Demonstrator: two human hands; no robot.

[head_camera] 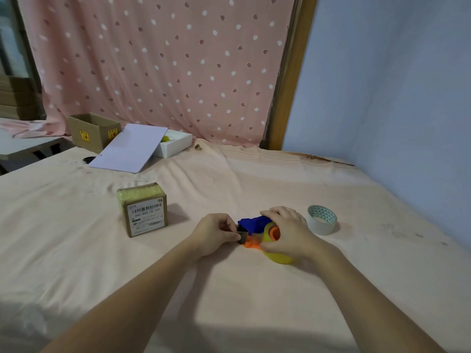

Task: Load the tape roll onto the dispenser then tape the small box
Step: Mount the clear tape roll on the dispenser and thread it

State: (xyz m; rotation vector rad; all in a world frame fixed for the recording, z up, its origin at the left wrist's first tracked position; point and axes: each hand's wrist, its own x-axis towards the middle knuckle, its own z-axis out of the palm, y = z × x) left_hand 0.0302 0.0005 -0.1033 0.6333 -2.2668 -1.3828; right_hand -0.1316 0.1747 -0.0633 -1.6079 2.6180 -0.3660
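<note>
both hands, left (216,231) and right (286,231), grip the blue-orange dispenser (252,225) holding a yellow tape roll (279,257).

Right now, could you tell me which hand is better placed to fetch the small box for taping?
Left, probably. The small box sits just beyond the left hand, which only pinches the dispenser front. The right hand covers the yellow tape roll, farther away.

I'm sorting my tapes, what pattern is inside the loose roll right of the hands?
Teal and white triangles line the loose roll, seen in the head view.
</note>
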